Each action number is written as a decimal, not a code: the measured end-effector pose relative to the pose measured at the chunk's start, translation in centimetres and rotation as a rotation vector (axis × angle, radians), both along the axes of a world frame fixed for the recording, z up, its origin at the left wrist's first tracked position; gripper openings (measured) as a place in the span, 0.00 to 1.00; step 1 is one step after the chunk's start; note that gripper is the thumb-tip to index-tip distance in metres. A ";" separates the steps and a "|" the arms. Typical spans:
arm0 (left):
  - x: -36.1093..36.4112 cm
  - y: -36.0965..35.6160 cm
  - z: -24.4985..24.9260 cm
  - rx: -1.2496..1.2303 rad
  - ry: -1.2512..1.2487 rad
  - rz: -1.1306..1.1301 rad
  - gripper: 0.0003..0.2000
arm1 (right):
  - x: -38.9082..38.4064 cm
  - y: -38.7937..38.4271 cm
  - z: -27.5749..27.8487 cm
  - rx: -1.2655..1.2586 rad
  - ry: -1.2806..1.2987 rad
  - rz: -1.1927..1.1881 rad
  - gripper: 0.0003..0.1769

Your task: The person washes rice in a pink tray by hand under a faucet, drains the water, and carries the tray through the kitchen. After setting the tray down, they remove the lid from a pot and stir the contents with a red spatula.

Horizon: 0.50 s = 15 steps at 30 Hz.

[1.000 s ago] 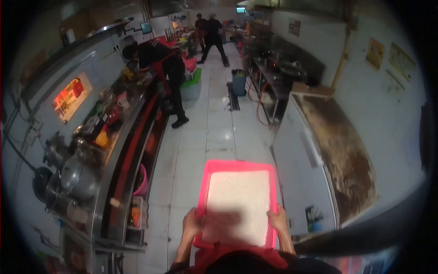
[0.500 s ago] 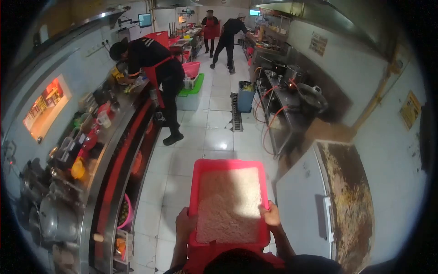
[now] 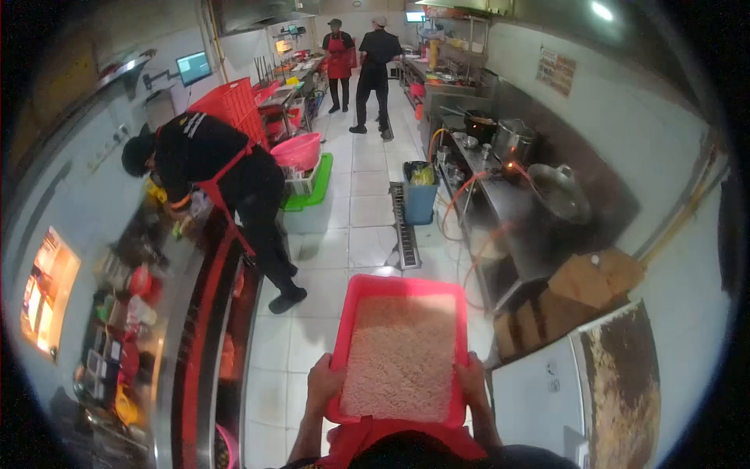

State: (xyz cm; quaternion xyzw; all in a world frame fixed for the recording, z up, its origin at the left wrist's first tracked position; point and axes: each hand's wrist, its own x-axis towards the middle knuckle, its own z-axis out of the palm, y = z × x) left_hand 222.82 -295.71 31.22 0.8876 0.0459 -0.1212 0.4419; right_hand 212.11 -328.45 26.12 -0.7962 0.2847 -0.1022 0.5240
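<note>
- Along the left wall, a cluttered steel counter (image 3: 191, 328) runs beside the aisle. A co-worker (image 3: 211, 160) bends over it, well apart from the tray.
- Left hand (image 3: 324, 384) is clamped on the left rim of the red tray (image 3: 402, 284), near its close end, with the thumb on top.
- Held out in front of the person's body over the tiled floor (image 3: 367, 219), the tray is filled nearly to the brim with pale rice (image 3: 400, 356). It is likely heavy, and the loose grains would slide and spill if tipped, so it wants carrying level.
- Its plastic walls look thin and may flex, so the side rims probably give the firmest purchase.
- Right hand (image 3: 473, 381) grips the opposite rim the same way, just beside a white chest freezer (image 3: 539, 391).
</note>
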 end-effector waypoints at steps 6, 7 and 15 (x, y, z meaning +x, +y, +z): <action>12.6 -3.1 0.5 -0.068 -0.043 0.159 0.15 | 18.7 -4.9 1.9 0.077 -0.038 0.161 0.14; 14.2 -3.9 0.4 -0.080 -0.025 0.169 0.15 | 21.5 -5.3 2.4 0.056 -0.041 0.177 0.14; 37.8 -6.8 -4.7 -0.046 -0.092 0.176 0.16 | 45.3 -9.9 -1.0 -0.038 0.114 0.217 0.12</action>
